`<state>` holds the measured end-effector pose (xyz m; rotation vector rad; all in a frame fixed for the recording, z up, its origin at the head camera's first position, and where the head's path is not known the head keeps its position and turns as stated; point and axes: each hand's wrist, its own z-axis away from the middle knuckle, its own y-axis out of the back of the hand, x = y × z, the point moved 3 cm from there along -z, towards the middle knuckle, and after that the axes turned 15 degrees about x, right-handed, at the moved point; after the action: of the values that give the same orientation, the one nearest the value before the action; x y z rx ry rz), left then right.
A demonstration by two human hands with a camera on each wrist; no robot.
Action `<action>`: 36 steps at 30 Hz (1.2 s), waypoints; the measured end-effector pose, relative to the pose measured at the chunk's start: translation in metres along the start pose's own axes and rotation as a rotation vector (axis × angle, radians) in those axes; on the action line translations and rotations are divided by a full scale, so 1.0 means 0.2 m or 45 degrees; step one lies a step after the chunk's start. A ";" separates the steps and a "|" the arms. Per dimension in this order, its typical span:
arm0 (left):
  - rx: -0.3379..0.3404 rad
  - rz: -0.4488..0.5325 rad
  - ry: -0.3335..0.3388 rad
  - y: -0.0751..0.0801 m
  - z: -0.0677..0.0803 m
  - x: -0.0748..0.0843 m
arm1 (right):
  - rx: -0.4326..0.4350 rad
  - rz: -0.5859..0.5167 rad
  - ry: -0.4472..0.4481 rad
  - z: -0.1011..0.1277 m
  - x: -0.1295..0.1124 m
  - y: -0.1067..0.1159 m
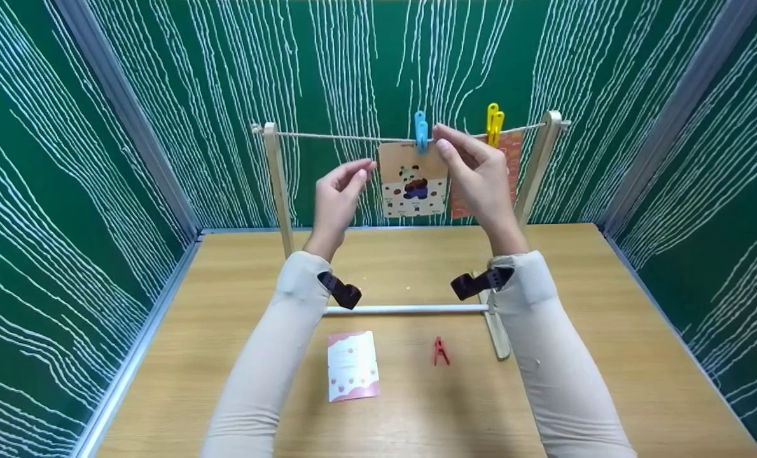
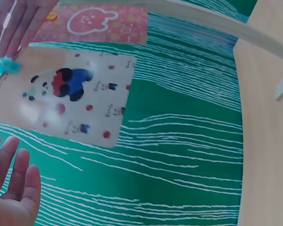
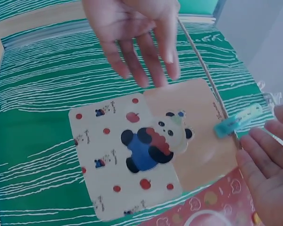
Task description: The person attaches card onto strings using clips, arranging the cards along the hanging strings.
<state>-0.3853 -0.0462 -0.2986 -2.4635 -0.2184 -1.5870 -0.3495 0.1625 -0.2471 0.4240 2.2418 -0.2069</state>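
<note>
Hanging from a rope [image 1: 340, 136] by a blue clip [image 1: 422, 135], the panda card [image 1: 415, 186] is between two empty hands: left hand [image 1: 339, 200] beside its edge, fingers loosely parted; right hand [image 1: 482, 178] by the clip, fingers nearly straight. A red clip [image 1: 440, 352] lies on the surface [image 1: 238, 318].

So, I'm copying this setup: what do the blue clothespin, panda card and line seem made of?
The blue clothespin looks like smooth plastic, going by its even colour. The panda card seems glossy coated paper, or possibly plastic, since glare shows. The line is probably matte fibre cord, pale and rough-looking.
</note>
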 end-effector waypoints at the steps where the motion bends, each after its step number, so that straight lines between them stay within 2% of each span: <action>1: -0.003 0.002 0.003 0.01 0.00 -0.01 | -0.005 -0.005 -0.012 0.01 0.01 0.01; 7: -0.010 0.013 0.035 0.07 0.03 -0.08 | -0.037 -0.044 -0.113 0.06 0.07 0.08; 11: -0.013 0.012 0.064 0.11 0.06 -0.14 | -0.057 -0.062 -0.140 0.11 0.14 0.11; 22: -0.003 -0.013 0.209 0.21 0.14 -0.35 | -0.156 -0.020 -0.274 0.34 0.35 0.12; 36: -0.048 -0.201 0.371 0.34 0.33 -0.65 | -0.225 0.103 -0.493 0.62 0.59 0.18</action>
<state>-0.3647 -0.0981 -0.4502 -2.2516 -0.3461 -2.0067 -0.3201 0.1890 -0.4181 0.3449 1.8411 -0.0421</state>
